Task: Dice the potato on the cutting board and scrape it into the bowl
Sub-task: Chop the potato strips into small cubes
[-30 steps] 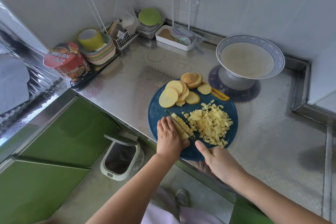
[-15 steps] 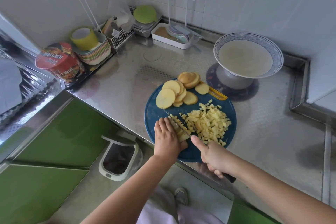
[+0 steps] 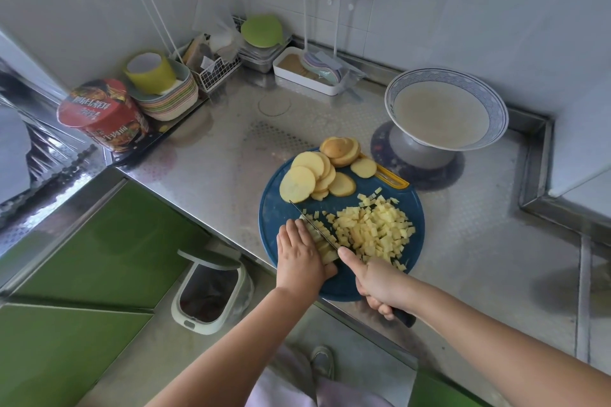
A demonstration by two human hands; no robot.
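I'd say the dicing is roughly half done. The blue cutting board [image 3: 281,211] has a good heap of potato cubes [image 3: 373,231] on its 3 o'clock side. A fan of uncut potato slices [image 3: 307,178] waits up at 11 to 12 o'clock.

The left hand [image 3: 299,258], at about 7 o'clock on the board, lies flat with fingers together, pressing down a little bundle of potato strips [image 3: 325,251]. The right hand [image 3: 380,284] is wrapped round the handle of the knife [image 3: 314,225], one finger stretched out toward the blade. The blade lies across the strips right beside the left fingertips.

The bowl [image 3: 496,102] sits off the board at 1 o'clock with pale cloudy liquid in it and no cubes that I can see. So what's left is finishing these strips, doing the slices, then scraping the lot across.
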